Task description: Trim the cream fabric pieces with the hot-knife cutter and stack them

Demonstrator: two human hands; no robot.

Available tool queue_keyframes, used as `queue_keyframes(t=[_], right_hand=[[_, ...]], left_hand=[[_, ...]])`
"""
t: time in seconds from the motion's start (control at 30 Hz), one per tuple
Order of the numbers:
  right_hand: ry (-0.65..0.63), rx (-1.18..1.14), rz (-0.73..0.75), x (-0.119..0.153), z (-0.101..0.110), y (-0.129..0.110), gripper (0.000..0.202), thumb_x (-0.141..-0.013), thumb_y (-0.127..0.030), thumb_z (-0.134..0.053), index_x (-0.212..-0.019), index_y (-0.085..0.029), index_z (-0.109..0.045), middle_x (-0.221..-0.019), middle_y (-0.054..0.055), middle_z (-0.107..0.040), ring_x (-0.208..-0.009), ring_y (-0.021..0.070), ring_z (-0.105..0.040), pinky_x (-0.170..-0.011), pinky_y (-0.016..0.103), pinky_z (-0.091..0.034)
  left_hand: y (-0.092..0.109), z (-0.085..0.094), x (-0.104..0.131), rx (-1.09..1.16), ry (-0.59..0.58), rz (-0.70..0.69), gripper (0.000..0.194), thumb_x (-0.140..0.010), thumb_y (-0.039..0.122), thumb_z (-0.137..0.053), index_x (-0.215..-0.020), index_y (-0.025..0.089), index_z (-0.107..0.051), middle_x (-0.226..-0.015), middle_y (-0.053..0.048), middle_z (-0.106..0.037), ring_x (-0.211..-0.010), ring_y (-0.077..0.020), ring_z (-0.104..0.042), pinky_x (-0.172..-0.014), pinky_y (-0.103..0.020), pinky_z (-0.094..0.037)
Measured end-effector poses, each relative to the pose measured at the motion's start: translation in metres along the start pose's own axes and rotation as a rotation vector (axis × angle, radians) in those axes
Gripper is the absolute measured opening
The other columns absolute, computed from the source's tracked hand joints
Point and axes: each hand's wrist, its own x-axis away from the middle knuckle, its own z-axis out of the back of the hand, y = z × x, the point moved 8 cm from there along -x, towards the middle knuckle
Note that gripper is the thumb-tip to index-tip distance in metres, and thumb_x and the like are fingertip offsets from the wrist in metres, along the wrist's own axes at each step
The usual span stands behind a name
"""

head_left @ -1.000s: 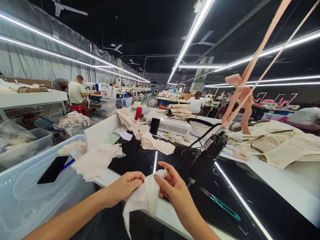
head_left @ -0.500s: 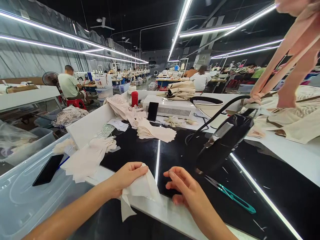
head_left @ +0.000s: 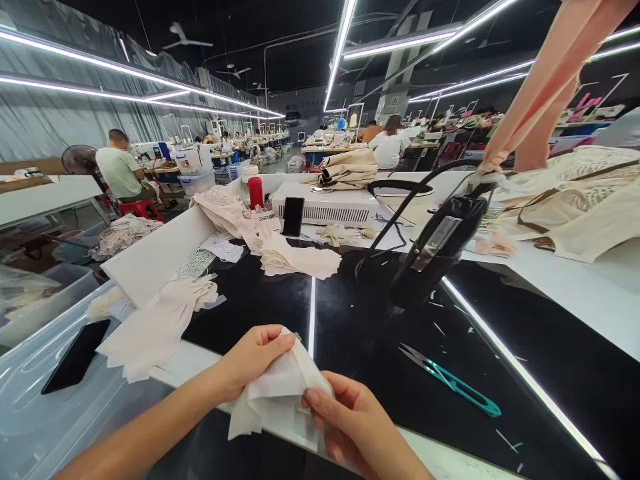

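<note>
A pale cream fabric piece (head_left: 280, 390) hangs between my two hands over the front edge of the black tabletop (head_left: 360, 353). My left hand (head_left: 263, 353) pinches its top edge between thumb and fingers. Lower and to the right, my right hand (head_left: 345, 413) grips the side edge, thumb pressed on the cloth; its lower fingers are partly hidden. Teal thread snips (head_left: 453, 381) lie on the black surface to the right of my hands. Left of my hands is a fanned stack of similar cream pieces (head_left: 150, 327).
Another pile of cream pieces (head_left: 300, 257) lies further back, near an upright phone (head_left: 293, 217) and a red bottle (head_left: 255, 193). A black corded tool (head_left: 435, 250) stands at right. A second phone (head_left: 76, 357) rests on a plastic bin (head_left: 30, 413). Other people sit beyond.
My right hand has moved in from the right and taken hold of the fabric's side edge. My left hand keeps its pinch. The view has shifted slightly to the right.
</note>
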Motion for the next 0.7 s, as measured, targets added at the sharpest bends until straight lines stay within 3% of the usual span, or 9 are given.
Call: queue_keyframes(t=[0.13, 0.27, 0.47, 0.53, 0.63, 0.7], right_hand=[[0.034, 0.029, 0.036, -0.002, 0.005, 0.001, 0.05, -0.067, -0.061, -0.087, -0.071, -0.017, -0.066, -0.059, -0.005, -0.055, -0.043, 0.0037, -0.039, -0.042, 0.017, -0.037], [-0.022, 0.062, 0.029, -0.005, 0.007, 0.007, 0.051, -0.065, -0.061, -0.088, -0.067, -0.017, -0.063, -0.055, -0.006, -0.052, -0.043, 0.0048, -0.039, -0.042, 0.018, -0.034], [-0.06, 0.137, 0.018, -0.001, 0.013, 0.015, 0.052, -0.065, -0.064, -0.086, -0.064, -0.017, -0.065, -0.055, -0.003, -0.055, -0.049, 0.009, -0.047, -0.049, 0.021, -0.042], [-0.06, 0.086, 0.043, 0.002, 0.01, 0.012, 0.047, -0.066, -0.061, -0.087, -0.07, -0.017, -0.071, -0.062, 0.0, -0.062, -0.058, 0.0127, -0.056, -0.061, 0.025, -0.049], [-0.073, -0.083, 0.08, 0.005, 0.003, 0.004, 0.05, -0.067, -0.06, -0.087, -0.094, -0.019, -0.077, -0.076, 0.004, -0.071, -0.075, 0.0207, -0.068, -0.08, 0.034, -0.053], [-0.065, -0.197, 0.084, 0.004, -0.001, -0.001, 0.054, -0.068, -0.06, -0.087, -0.104, -0.02, -0.077, -0.079, 0.005, -0.073, -0.079, 0.0245, -0.071, -0.082, 0.037, -0.054]], left_hand=[[0.002, 0.002, 0.0, -0.032, -0.002, -0.026, 0.068, -0.069, 0.081, -0.072, -0.075, 0.017, -0.053, -0.067, 0.004, -0.047, -0.061, -0.0099, -0.037, -0.056, -0.023, -0.03], [0.005, 0.004, 0.0, -0.093, -0.002, -0.06, 0.067, -0.073, 0.082, -0.068, -0.071, 0.017, -0.05, -0.066, 0.005, -0.04, -0.062, -0.01, -0.031, -0.056, -0.023, -0.026], [0.007, -0.002, 0.0, -0.173, -0.075, -0.082, 0.066, -0.08, 0.081, -0.062, -0.067, 0.018, -0.044, -0.066, 0.005, -0.034, -0.061, -0.01, -0.027, -0.053, -0.024, -0.022], [0.008, -0.005, 0.002, -0.206, -0.116, -0.087, 0.065, -0.083, 0.079, -0.061, -0.069, 0.018, -0.046, -0.066, 0.005, -0.036, -0.061, -0.01, -0.028, -0.052, -0.024, -0.023], [0.008, -0.013, 0.007, -0.218, -0.201, -0.068, 0.064, -0.083, 0.079, -0.062, -0.074, 0.016, -0.054, -0.066, 0.003, -0.042, -0.06, -0.0099, -0.032, -0.051, -0.023, -0.024], [0.007, -0.022, 0.012, -0.195, -0.275, -0.045, 0.064, -0.083, 0.078, -0.063, -0.079, 0.015, -0.061, -0.067, 0.003, -0.045, -0.059, -0.0096, -0.034, -0.051, -0.022, -0.026]])
